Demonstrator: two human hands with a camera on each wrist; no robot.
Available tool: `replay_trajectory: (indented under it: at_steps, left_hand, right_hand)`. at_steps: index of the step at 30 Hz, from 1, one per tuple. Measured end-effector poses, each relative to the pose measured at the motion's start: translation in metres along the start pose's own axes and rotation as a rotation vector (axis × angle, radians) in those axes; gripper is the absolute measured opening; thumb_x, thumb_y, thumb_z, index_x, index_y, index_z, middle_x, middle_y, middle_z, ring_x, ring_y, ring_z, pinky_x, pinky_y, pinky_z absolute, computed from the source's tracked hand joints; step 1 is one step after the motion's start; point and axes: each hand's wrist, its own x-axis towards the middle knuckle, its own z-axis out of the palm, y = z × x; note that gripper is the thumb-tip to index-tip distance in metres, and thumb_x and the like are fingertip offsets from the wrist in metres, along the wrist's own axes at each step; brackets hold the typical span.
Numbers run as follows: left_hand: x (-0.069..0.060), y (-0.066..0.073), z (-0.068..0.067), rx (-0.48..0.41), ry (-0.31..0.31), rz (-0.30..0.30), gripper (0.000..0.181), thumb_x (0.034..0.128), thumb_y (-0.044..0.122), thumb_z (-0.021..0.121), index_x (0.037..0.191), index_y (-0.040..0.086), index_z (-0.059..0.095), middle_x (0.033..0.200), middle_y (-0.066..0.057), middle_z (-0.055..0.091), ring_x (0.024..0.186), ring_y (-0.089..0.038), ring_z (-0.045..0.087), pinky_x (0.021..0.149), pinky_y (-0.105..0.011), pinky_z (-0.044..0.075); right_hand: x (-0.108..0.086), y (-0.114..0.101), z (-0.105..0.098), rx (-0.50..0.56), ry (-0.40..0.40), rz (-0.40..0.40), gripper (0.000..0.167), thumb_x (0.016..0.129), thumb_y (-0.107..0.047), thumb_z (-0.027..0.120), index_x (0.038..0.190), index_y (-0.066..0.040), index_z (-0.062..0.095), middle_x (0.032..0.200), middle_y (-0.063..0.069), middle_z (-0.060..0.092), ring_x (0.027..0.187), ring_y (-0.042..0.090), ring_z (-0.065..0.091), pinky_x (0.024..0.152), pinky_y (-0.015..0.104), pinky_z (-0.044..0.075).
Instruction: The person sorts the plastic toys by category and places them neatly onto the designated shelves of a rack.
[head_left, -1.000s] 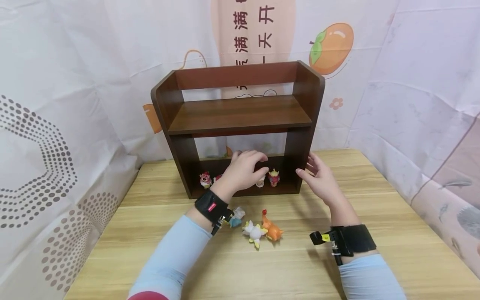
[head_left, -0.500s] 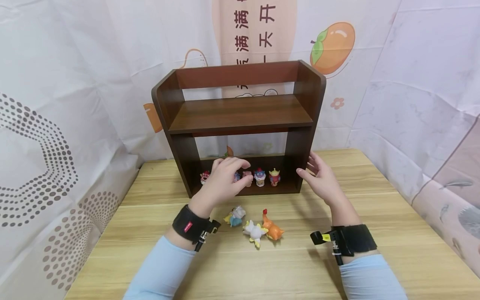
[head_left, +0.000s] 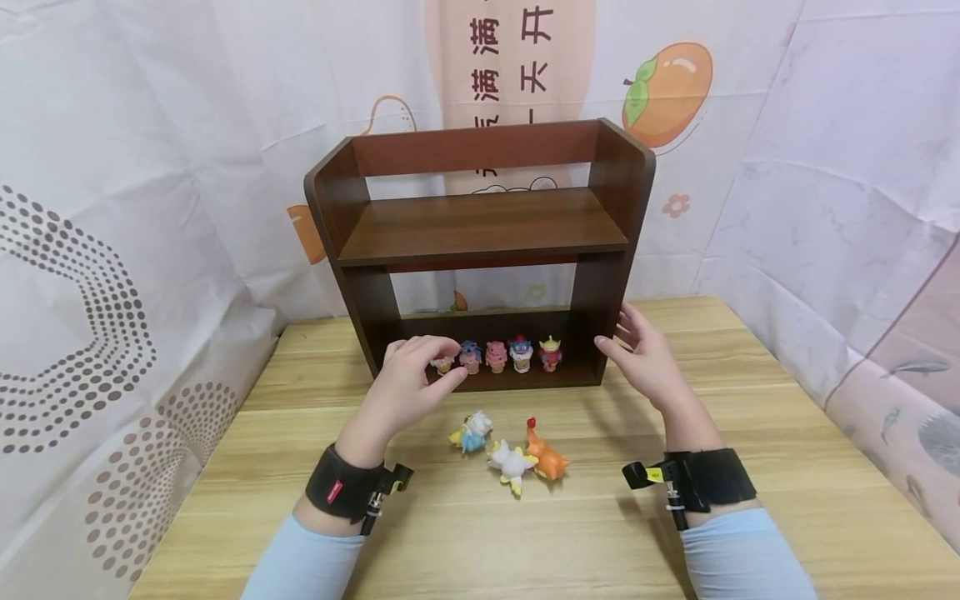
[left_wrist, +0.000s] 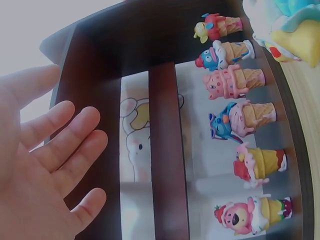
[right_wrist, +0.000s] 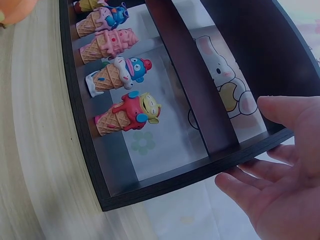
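Observation:
My left hand (head_left: 405,379) hovers before the lower left of a dark brown two-tier shelf (head_left: 480,223), fingers loosely bent. In the left wrist view, the palm and spread fingers (left_wrist: 75,167) hold nothing. On the bottom tier stands a row of several cone-shaped toy figurines, among them a pink bear (left_wrist: 240,216), a blue one with sunglasses (left_wrist: 235,120), a pink one (head_left: 496,357) and a green-headed one (head_left: 551,354). My right hand (head_left: 643,362) grips the shelf's right side panel, thumb inside its edge and fingers outside. The left hand hides the leftmost figurine in the head view.
On the wooden table (head_left: 480,542) before the shelf lie three more toys: a blue, white and yellow figure (head_left: 472,432), a white and yellow one (head_left: 512,465) and an orange one (head_left: 547,458). A printed curtain (head_left: 225,125) hangs behind.
My left hand has drawn left and toward me, away from the middle of the bottom tier, uncovering figurines there. The right hand has stayed at the side panel.

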Motion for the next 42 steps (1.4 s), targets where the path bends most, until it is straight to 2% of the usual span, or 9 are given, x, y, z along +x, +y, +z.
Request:
replay_trajectory:
  at_steps: [9,14,16,19,22,27,32,42]
  left_hand:
    - [-0.007,-0.003,-0.007,-0.017,0.006,-0.011,0.023,0.0950,0.029,0.074,0.113,0.017,0.068,0.106,0.006,0.069,0.103,-0.015,0.063,0.100,-0.048,0.034]
    - [-0.008,-0.006,-0.008,-0.035,-0.025,-0.028,0.025,0.0958,0.031,0.073,0.116,0.016,0.069,0.110,0.004,0.070,0.107,-0.015,0.064,0.102,-0.047,0.034]
    - [-0.009,-0.007,-0.009,-0.050,-0.041,-0.035,0.026,0.0961,0.030,0.073,0.116,0.015,0.069,0.111,0.003,0.071,0.108,-0.015,0.064,0.102,-0.045,0.038]
    - [-0.009,-0.008,-0.009,-0.074,-0.078,-0.061,0.025,0.0961,0.029,0.073,0.117,0.014,0.070,0.110,0.001,0.071,0.106,-0.015,0.064,0.096,-0.042,0.047]
    - [-0.010,-0.010,-0.008,-0.089,-0.149,-0.102,0.025,0.0962,0.028,0.073,0.117,0.013,0.070,0.108,0.000,0.070,0.102,-0.014,0.063,0.087,-0.039,0.053]
    - [-0.010,-0.013,-0.005,-0.090,-0.261,-0.146,0.024,0.0963,0.029,0.073,0.114,0.013,0.070,0.103,0.001,0.069,0.096,-0.014,0.062,0.083,-0.035,0.053]
    - [-0.011,-0.015,-0.001,-0.091,-0.296,-0.174,0.022,0.0962,0.029,0.072,0.113,0.015,0.070,0.098,0.006,0.067,0.094,-0.012,0.063,0.083,-0.034,0.053]
    - [-0.013,-0.021,0.005,-0.138,-0.384,-0.214,0.023,0.0971,0.025,0.071,0.116,0.013,0.069,0.102,0.005,0.069,0.094,-0.010,0.063,0.084,-0.034,0.053]
  right_hand:
    - [-0.002,0.001,-0.002,-0.009,0.003,0.001,0.083,0.100,-0.020,0.067,0.162,-0.004,0.014,0.159,0.028,0.029,0.143,0.046,0.034,0.107,0.059,0.037]
    - [-0.001,-0.001,-0.002,-0.022,0.001,-0.003,0.081,0.101,-0.018,0.066,0.162,-0.003,0.015,0.159,0.028,0.030,0.143,0.047,0.034,0.107,0.059,0.037]
    - [-0.003,-0.007,-0.002,-0.023,-0.002,-0.003,0.080,0.101,-0.017,0.065,0.162,-0.002,0.016,0.159,0.029,0.030,0.143,0.047,0.034,0.107,0.059,0.037]
    - [-0.007,-0.022,-0.001,-0.020,-0.007,-0.001,0.078,0.101,-0.013,0.065,0.160,0.002,0.017,0.158,0.031,0.030,0.142,0.049,0.034,0.107,0.060,0.036]
    - [-0.010,-0.030,0.000,-0.010,-0.011,-0.006,0.077,0.100,-0.010,0.064,0.159,0.006,0.017,0.156,0.034,0.030,0.141,0.052,0.034,0.106,0.061,0.035]
    - [-0.005,-0.014,-0.001,-0.017,-0.004,-0.013,0.079,0.101,-0.015,0.065,0.161,0.001,0.017,0.158,0.031,0.031,0.142,0.049,0.035,0.106,0.060,0.037]
    - [-0.001,-0.001,-0.001,-0.018,0.001,-0.014,0.081,0.100,-0.022,0.067,0.162,-0.004,0.017,0.159,0.027,0.031,0.143,0.046,0.036,0.107,0.059,0.037]
    - [-0.001,0.000,0.000,-0.026,0.006,-0.012,0.081,0.100,-0.024,0.067,0.162,-0.004,0.019,0.158,0.027,0.033,0.142,0.046,0.036,0.107,0.058,0.038]
